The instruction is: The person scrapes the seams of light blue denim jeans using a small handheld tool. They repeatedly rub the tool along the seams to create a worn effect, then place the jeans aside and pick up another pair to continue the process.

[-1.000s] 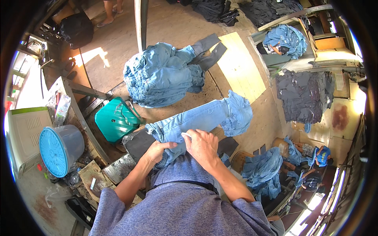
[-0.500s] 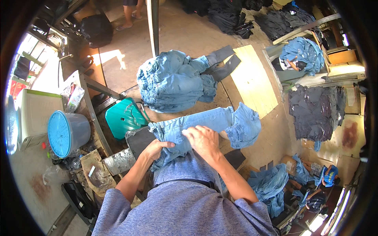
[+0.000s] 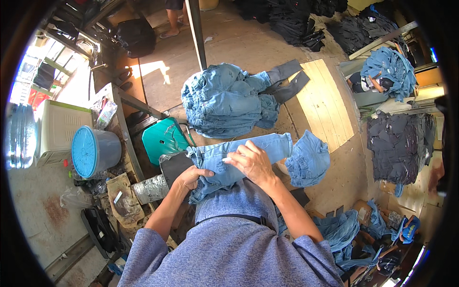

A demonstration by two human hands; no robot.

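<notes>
A heap of light-blue jeans [image 3: 224,103] lies on the wooden floor [image 3: 248,45] ahead of the person, with a grey garment [image 3: 287,79] sticking out on its far side. Well apart to the right, dark trousers [image 3: 397,143] are stacked, and more blue denim [image 3: 387,67] is piled beyond them. Nearer, a teal bag [image 3: 165,138] sits just beside a blue-lidded bucket [image 3: 93,152] at the left.

Over the person's lap lies one pair of light-blue jeans [image 3: 239,158], waist end toward the left, the legs running right and ending in a bunched fold [image 3: 308,160].

The left hand [image 3: 191,177] has its grip closed on the waist area of this pair, pinning the cloth down. The right hand [image 3: 251,162] rests on top of the denim with fingers bent; a small pale object shows at its fingertips, but what it is cannot be told, nor how tightly the grip closes on it.

To work this spot well, it seems best to keep the left hand pulling the fabric flat and taut, so the right hand meets a smooth, single layer. The bunched legs look likely to drag, so supporting their weight on the lap should stop the cloth from sliding away.
</notes>
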